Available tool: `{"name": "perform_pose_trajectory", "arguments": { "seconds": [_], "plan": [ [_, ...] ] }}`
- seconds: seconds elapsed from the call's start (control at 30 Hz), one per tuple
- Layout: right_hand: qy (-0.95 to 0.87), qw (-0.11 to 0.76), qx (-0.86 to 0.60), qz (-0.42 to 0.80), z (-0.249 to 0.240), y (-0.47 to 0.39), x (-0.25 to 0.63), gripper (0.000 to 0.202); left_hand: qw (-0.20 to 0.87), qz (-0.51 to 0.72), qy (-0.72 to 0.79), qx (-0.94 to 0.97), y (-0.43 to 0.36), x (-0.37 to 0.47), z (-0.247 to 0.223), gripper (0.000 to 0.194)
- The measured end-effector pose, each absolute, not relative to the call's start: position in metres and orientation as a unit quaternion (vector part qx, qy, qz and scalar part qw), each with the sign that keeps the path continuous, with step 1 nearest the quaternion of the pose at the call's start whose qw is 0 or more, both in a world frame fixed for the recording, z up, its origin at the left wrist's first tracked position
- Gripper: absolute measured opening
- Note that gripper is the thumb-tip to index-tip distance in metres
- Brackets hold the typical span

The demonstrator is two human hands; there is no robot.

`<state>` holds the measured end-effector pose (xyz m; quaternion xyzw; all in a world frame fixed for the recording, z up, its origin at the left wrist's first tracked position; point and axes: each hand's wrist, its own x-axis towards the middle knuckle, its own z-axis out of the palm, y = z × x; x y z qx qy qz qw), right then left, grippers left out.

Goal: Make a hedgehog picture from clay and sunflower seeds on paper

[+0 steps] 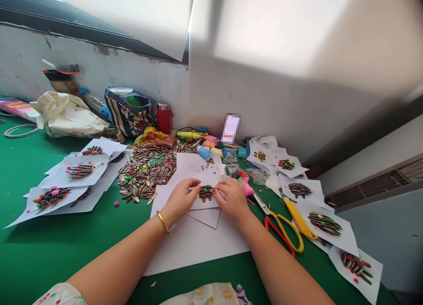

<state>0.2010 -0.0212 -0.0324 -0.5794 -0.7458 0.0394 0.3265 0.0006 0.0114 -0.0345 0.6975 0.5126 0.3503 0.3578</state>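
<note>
A small hedgehog figure of striped sunflower seeds [205, 192], with green dots on its back, lies on a white paper card [206, 205] in front of me. My left hand [183, 198] rests at its left side, thumb and forefinger slightly apart and the tips close to the seeds. At the right end of the figure, my right hand [234, 200] has its thumb and fingertips drawn together. Whatever is between those tips is too small to make out. Beneath the card are more white sheets [198, 248].
Loose sunflower seeds [142, 181] are heaped at left. Finished seed pictures lie in a left stack [84, 170] and a right row [325, 223]. Scissors [280, 228] and a yellow comb-like tool [299, 219] lie right. Clay packets [205, 152], a red flask [163, 119] and a phone [230, 129] stand behind.
</note>
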Motion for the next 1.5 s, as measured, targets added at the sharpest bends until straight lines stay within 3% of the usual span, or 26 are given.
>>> {"name": "perform_pose_trajectory", "arguments": {
  "seconds": [0.5, 0.83, 1.5],
  "plan": [
    [-0.741, 0.324, -0.585, 0.052, -0.036, -0.023, 0.202, 0.02, 0.333, 0.348, 0.514, 0.709, 0.012, 0.0, -0.034, 0.03],
    [-0.739, 0.3, -0.601, 0.048, -0.031, -0.028, 0.203, 0.014, 0.108, 0.266, 0.426, 0.858, -0.006, 0.011, -0.027, 0.031],
    [-0.738, 0.295, -0.604, 0.054, -0.034, -0.026, 0.203, 0.007, 0.117, 0.249, 0.429, 0.861, -0.005, 0.009, -0.029, 0.031]
  ]
}}
